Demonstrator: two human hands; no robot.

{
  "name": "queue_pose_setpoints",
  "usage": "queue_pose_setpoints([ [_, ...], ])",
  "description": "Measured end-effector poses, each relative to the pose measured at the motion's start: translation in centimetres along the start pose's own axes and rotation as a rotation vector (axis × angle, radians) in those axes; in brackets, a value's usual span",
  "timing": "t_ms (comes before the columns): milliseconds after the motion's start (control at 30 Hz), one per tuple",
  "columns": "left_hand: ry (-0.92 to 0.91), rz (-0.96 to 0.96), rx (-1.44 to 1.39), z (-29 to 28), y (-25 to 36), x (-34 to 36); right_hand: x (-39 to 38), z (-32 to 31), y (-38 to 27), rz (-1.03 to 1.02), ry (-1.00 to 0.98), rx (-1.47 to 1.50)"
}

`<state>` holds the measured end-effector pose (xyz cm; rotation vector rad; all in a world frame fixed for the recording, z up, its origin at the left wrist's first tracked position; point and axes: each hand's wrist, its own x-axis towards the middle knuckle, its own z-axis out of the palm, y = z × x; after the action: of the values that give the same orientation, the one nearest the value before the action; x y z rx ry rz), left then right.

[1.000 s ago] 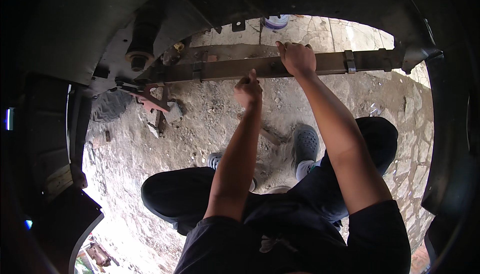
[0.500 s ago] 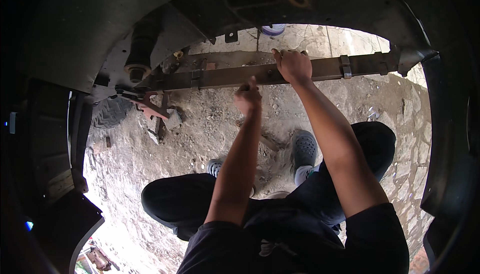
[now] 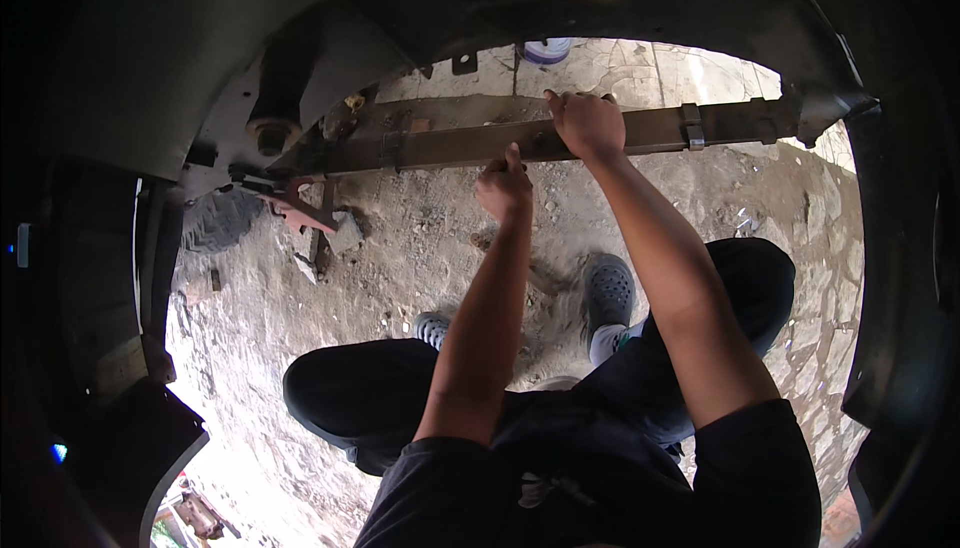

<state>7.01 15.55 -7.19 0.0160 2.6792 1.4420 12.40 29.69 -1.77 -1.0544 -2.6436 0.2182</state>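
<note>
A long, dark leaf spring [image 3: 455, 145] with metal clips runs across, under the vehicle's wheel arch. My right hand [image 3: 590, 126] is wrapped over it right of the middle, knuckles on its far side. My left hand [image 3: 503, 188] is just below the spring's near edge, its fingers curled and one digit pointing up over that edge. Whatever the left fingers may hold is hidden. Between the hands a small dark hole or bolt head [image 3: 541, 140] shows on the spring. A clip [image 3: 692, 127] bands the spring to the right of my right hand, another clip [image 3: 391, 150] to the left.
Dark body panels [image 3: 110, 78] curve round above and at both sides. A black cylindrical part [image 3: 280, 98] hangs at the upper left. Near a tyre [image 3: 222, 220] stands a reddish metal support [image 3: 303, 210] beside a stone block [image 3: 346, 233]. A white-and-purple tub [image 3: 546, 52] sits beyond the spring.
My left hand has moved slightly up and right, and its raised digit now overlaps the spring's near edge. My right hand keeps its hold. The view has shifted a little.
</note>
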Motion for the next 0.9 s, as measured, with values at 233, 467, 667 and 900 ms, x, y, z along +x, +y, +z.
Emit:
queue_pose_setpoints([
  [233,0.081,-0.140,-0.269,-4.5,-2.9,6.6,-0.2,0.2,-0.2,-0.077,0.069,0.063],
  [467,-0.026,-0.080,-0.083,0.5,-1.6,1.2,-0.1,-0.2,-0.9,-0.014,-0.039,0.031],
  [667,0.080,-0.101,-0.033,-2.6,-2.9,4.1,-0.3,-0.8,0.1,0.016,-0.029,0.030],
  [900,0.126,-0.125,-0.138,-1.8,-2.3,3.6,0.0,-0.2,-0.6,0.019,-0.027,0.026],
])
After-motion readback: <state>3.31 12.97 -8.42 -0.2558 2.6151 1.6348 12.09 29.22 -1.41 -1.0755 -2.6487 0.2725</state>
